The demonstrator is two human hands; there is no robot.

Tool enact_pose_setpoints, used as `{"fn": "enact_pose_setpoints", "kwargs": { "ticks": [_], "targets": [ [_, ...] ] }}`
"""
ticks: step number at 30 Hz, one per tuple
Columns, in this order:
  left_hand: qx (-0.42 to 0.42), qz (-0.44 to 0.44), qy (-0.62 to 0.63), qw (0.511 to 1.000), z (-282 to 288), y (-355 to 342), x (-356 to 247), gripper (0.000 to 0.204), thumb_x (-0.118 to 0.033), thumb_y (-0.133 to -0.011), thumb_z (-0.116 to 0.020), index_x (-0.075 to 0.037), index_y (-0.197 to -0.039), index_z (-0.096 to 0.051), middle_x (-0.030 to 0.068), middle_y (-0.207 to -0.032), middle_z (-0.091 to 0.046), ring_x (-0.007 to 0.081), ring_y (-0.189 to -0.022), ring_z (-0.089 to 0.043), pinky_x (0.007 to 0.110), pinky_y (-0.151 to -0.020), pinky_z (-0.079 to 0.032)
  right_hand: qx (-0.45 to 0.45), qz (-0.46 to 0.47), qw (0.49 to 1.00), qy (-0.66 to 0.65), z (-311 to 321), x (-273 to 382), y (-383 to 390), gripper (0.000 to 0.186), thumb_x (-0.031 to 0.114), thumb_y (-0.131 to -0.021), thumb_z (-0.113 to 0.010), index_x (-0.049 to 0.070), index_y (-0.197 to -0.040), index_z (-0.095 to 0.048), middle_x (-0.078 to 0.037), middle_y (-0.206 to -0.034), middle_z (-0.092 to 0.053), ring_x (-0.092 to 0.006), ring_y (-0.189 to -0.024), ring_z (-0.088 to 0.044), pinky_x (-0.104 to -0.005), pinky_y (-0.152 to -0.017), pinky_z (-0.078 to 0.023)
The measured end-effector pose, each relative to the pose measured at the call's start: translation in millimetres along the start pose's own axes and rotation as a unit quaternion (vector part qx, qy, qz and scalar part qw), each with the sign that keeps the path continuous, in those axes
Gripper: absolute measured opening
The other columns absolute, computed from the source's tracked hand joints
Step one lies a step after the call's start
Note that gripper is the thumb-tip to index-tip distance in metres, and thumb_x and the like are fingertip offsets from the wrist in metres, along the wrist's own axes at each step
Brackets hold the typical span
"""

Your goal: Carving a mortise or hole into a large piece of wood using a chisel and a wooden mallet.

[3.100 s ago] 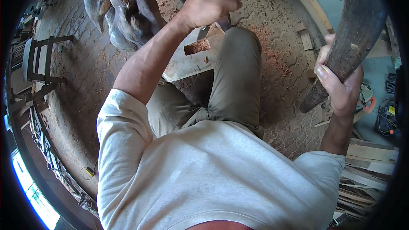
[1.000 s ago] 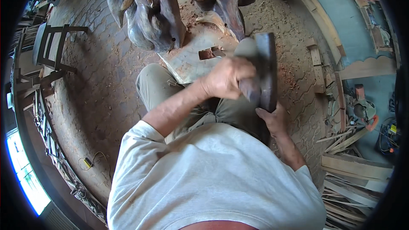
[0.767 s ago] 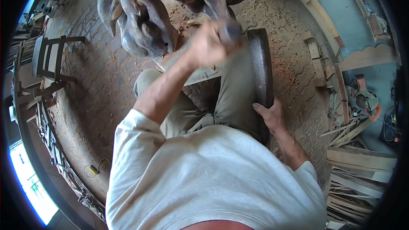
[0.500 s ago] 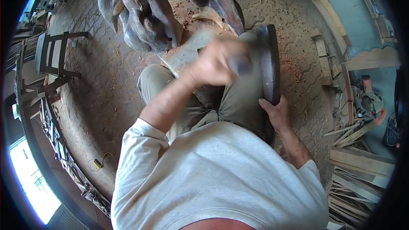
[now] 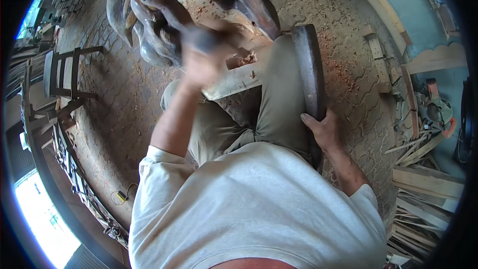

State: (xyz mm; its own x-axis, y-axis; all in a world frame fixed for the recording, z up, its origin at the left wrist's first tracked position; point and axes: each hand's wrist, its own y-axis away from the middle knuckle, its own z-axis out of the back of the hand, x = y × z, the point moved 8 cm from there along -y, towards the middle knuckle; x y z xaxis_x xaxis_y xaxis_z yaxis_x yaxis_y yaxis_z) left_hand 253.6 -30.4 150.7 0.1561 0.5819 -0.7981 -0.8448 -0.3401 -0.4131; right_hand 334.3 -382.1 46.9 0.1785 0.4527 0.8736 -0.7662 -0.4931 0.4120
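My left hand [image 5: 201, 67] is raised over my left knee, smeared by motion and closed. A dark, blunt thing [image 5: 203, 40] shows at its far side; the blur hides what it is. My right hand [image 5: 326, 132] grips the near part of a long, dark, curved wooden piece [image 5: 312, 69]. This piece stands on edge along the outside of my right thigh, my thumb on its near rim and the other fingers hidden. Between my knees lies a pale flat board [image 5: 234, 82] with a squarish opening, strewn with reddish chips.
A large carved, root-like wooden form [image 5: 154, 15] stands ahead. Reddish chips and shavings [image 5: 343, 72] cover the paved floor. At left is a dark wooden frame [image 5: 74, 74]; at right, timber offcuts [image 5: 428, 182] and a power tool [image 5: 438, 112] lie by the wall.
My left hand has swung left, from above my right thigh to over my left knee, with the dark thing. The right hand keeps its hold on the curved wooden piece.
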Motion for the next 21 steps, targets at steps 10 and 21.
{"fn": "enact_pose_setpoints", "kwargs": {
  "ticks": [10,21],
  "targets": [
    [-0.034,0.049,0.305,0.95,32,-36,-19,0.012,-0.003,-0.087,-0.079,0.002,-0.088,-0.068,0.0078,-0.077,-0.07,0.0139,-0.062,-0.064,0.029,-0.058,-0.052,0.0,0.024,1.0,0.002,-3,-1,1,0.043,0.021,-0.085,-0.08,-0.004,-0.116,-0.065,-0.007,-0.1,-0.068,-0.0161,-0.091,-0.063,-0.0335,-0.084,-0.053],
    [-0.039,0.056,0.323,0.944,13,-45,-7,0.012,-0.007,-0.086,-0.08,0.001,-0.091,-0.071,0.006,-0.075,-0.07,0.0117,-0.065,-0.064,0.027,-0.061,-0.051,-0.003,0.033,0.999,0.008,-3,9,2,0.043,0.019,-0.085,-0.079,-0.004,-0.119,-0.066,-0.009,-0.103,-0.071,-0.0166,-0.094,-0.065,-0.0344,-0.086,-0.053]
  ]
}}
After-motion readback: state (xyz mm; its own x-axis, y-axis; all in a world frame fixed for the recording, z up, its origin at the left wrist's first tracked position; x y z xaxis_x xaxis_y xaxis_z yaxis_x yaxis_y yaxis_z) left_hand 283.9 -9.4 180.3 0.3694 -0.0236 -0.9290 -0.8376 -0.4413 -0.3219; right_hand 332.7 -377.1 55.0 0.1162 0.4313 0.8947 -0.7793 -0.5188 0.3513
